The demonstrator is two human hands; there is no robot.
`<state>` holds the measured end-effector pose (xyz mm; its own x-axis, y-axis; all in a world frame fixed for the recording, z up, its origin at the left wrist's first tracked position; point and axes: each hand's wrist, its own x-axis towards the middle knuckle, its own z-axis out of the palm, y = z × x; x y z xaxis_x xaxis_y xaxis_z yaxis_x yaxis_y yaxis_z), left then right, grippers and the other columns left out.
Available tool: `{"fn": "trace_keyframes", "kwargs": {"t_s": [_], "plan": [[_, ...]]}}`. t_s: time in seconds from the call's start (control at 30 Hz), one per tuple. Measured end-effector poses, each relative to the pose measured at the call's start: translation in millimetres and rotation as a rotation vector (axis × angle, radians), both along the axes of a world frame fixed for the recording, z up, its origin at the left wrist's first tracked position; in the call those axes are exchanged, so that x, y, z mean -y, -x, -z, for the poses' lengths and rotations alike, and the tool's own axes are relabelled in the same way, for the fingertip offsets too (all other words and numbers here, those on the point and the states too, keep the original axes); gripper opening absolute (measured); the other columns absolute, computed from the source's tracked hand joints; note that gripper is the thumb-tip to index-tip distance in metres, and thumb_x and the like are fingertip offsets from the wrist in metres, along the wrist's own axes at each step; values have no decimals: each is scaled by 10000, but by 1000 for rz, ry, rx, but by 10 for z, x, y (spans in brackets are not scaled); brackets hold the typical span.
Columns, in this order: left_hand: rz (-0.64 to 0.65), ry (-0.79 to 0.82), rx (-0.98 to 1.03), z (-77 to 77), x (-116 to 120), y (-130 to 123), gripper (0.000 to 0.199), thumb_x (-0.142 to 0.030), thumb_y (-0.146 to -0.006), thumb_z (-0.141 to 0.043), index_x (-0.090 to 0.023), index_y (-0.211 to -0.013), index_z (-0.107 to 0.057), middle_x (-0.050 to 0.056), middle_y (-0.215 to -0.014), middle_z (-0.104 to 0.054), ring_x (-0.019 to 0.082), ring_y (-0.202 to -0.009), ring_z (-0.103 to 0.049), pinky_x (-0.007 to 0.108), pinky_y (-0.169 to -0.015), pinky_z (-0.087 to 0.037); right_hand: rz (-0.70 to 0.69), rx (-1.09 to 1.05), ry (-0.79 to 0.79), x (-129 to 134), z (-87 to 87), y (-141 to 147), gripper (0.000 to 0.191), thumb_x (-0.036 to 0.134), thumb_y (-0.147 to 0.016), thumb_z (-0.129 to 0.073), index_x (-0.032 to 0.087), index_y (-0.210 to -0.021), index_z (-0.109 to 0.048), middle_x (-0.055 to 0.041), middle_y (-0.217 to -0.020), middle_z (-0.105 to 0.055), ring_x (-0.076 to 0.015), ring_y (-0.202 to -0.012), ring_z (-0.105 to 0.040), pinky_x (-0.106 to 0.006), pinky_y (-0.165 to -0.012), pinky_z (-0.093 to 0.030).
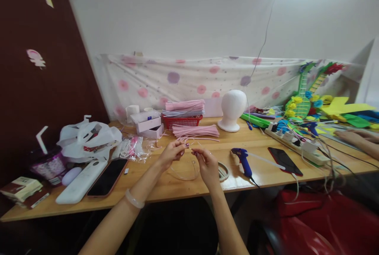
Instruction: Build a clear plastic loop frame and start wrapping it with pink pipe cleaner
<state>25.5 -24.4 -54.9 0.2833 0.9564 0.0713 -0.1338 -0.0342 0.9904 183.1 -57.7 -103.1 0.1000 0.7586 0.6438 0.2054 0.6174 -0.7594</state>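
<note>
Pinching a thin pale strand (190,148) between the fingertips of my left hand (172,153) and my right hand (207,166), I have both close together above the table (185,190); the strand's finer details are too small to make out. A thin clear loop (181,179) shows just below them. Beside my right hand lies a pale ring (227,171), then a blue glue gun (245,163). Farther back, pink stems (195,130) lie before a red basket (182,122), near a white foam head (233,107).

On the tabletop (166,189), a phone (108,178) lies left of the left hand (172,154), a glue gun (244,163) right of the right hand (207,167). Behind, sticks (185,105) sit on, or maybe in, a basket (182,122).
</note>
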Motion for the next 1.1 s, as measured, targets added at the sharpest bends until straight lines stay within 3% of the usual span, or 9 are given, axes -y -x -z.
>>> {"fn": "trace_keyframes", "kwargs": {"t_s": [0.3,0.73,1.1], "plan": [[-12,46,48,72,14,-4,371,-451,-581,-764,-184,-588,-507,-81,-427,-418,26,-360,-255,211,-401,-117,-62,-6,28,14,76,21,169,267,-920,-565,231,-1000,-710,-68,-958,-734,-219,-893,-700,-377,-843,-537],[-23,-24,-10,80,154,-93,468,-553,-585,-805,-149,-564,-571,-58,-450,-432,31,-407,-310,220,-443,-159,-35,-51,71,120,52,41,163,354,-899,-631,216,-946,-703,-64,-911,-728,-213,-864,-676,-365,-825,-535],[28,21,-39,-18,219,-81,391,-490,-560,-794,-146,-606,-615,-57,-455,-432,29,-389,-275,226,-430,-129,-41,-123,81,151,0,17,151,346,-892,-639,212,-948,-682,-74,-936,-722,-218,-885,-683,-379,-842,-544]]}}
